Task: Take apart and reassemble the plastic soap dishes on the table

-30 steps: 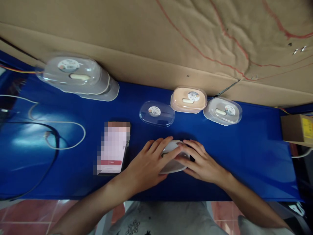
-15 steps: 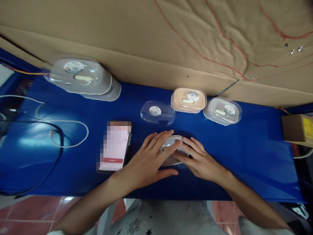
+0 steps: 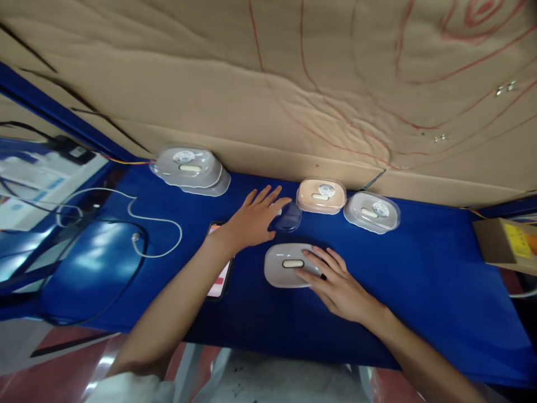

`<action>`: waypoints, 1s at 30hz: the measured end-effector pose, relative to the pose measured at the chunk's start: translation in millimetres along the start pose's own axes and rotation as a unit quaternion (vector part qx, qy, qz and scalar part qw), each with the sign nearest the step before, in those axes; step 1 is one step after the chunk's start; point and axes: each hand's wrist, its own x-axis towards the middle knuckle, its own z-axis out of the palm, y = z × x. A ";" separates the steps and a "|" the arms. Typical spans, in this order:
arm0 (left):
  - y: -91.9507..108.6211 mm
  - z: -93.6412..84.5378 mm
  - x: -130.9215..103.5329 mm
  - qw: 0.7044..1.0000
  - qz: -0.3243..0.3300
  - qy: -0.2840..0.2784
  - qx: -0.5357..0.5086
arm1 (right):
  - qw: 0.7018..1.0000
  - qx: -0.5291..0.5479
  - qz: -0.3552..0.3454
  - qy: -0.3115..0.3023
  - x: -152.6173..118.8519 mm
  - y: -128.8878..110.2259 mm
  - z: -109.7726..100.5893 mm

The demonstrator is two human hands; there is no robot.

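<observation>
A grey oval box with a pale oblong piece in its top lies in front of me. My right hand rests on its right end, fingers stretched out. Farther back, my left hand reaches over a clear plastic lid, its fingers spread and the thumb apart. The hand hides the lid's left part, so I cannot tell whether it touches the lid. Under my left forearm a phone with a lit screen lies partly covered.
Along the cardboard wall stand a stack of grey boxes, a peach box and another grey box, all clear-lidded. A white cable curls on the blue table. At the right edge sits a cardboard box.
My left hand has left the grey box and moved back and left over the clear lid. My right hand stays on the box. The camera view has shifted.
</observation>
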 end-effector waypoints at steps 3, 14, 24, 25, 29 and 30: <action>-10.2 -3.7 9.0 1.000 -0.008 -0.010 -0.013 | 1.000 -0.002 -0.001 0.011 -0.5 -0.1 0.6; 38.5 14.9 -60.1 0.990 0.035 0.090 -0.099 | 0.981 0.090 0.092 0.146 -7.8 8.2 -6.5; 62.7 57.9 -85.9 0.982 0.014 0.076 -0.173 | 0.991 0.077 0.081 0.076 -2.6 5.6 5.3; 61.8 59.8 -87.1 0.981 0.013 0.077 -0.177 | 0.991 0.076 0.081 0.077 -2.8 5.9 5.8; 60.3 66.7 -89.6 0.982 0.018 0.082 -0.168 | 0.989 0.094 0.084 0.072 -4.4 6.4 5.3; 60.4 68.3 -89.6 0.983 0.018 0.084 -0.163 | 0.988 0.106 0.086 0.069 -4.8 6.4 5.1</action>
